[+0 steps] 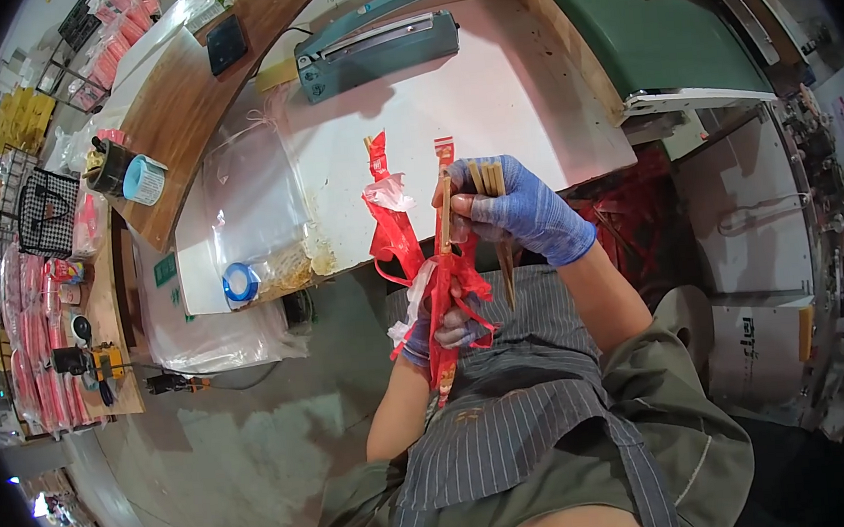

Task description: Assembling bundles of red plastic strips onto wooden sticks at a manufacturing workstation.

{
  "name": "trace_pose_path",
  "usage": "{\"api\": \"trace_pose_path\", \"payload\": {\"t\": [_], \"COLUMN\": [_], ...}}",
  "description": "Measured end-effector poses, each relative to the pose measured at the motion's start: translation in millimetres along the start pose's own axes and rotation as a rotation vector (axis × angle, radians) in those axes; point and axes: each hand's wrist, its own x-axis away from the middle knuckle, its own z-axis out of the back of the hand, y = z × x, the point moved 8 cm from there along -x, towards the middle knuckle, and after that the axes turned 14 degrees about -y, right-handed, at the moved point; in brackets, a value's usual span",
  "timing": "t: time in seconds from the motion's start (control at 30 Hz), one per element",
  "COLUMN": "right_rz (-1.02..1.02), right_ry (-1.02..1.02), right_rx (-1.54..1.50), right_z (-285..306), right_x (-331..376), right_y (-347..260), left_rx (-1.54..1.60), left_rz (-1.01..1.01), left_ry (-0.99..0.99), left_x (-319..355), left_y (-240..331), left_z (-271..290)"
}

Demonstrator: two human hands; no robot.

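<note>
My right hand (528, 209), in a blue-and-white glove, is closed round several wooden chopsticks (506, 266) that point downward. Its thumb and fingertips also meet a single stick (446, 206) beside a narrow red wrapper (440, 151). Lower and to the left, my gloved left hand (458, 329) grips a bunch of torn red wrappers (437, 292) with white scraps among them. The bunch partly hides its fingers. One more red wrapper (394, 231) stands up from the bunch on the left, with a stick end showing at its top. Both hands are above my striped apron (507, 437), at the table's near edge.
Across the white table (516, 75) stands a grey-green bar heat sealer (379, 54). Clear plastic bags (256, 198) and a blue tape roll (239, 281) lie on the left. A brown wooden board (168, 115) carries a phone (226, 44). A raised green-topped surface (642, 23) borders the right.
</note>
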Motion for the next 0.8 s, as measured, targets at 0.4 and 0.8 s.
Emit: {"api": "trace_pose_path", "payload": {"t": [0.4,0.8], "right_rz": [0.453,0.577], "right_ry": [0.671,-0.118], "right_rx": [0.357,1.250], "right_z": [86,-85], "right_x": [66,49], "right_y": [-122,34], "left_rx": [-0.041,-0.830], "left_rz": [-0.109,-0.331], "left_ry": [-0.077,0.689], "left_x": [44,20], "left_y": [17,72], "left_z": [11,16]}}
